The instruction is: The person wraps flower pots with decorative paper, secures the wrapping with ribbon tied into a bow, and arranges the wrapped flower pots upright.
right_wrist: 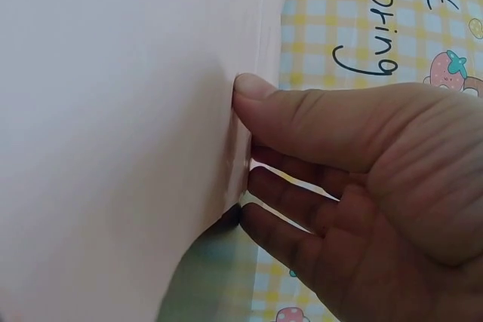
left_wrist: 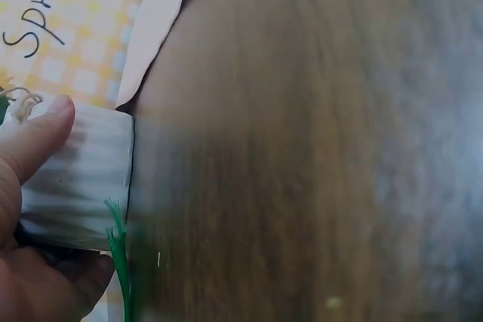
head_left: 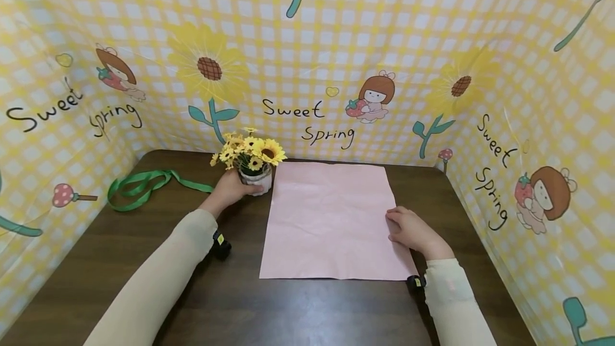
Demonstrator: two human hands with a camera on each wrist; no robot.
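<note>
My left hand (head_left: 234,192) grips a small white flowerpot (head_left: 261,181) near the back of the table. Yellow sunflowers and daisies (head_left: 250,151) fill the pot, and twine circles its rim. In the left wrist view the thumb lies along the ribbed side of the white pot (left_wrist: 83,171), with fingers on the opposite side. A pale pink sheet of paper (head_left: 331,223) lies just right of the pot. My right hand (head_left: 414,231) pinches the sheet's right edge, the thumb on top of the paper (right_wrist: 121,111) and the fingertips at its edge.
A loosely looped green ribbon (head_left: 151,178) lies at the back left, its end running toward the left wrist. The dark wooden table (head_left: 288,314) is enclosed at the back and both sides by a yellow checked cloth (head_left: 307,57).
</note>
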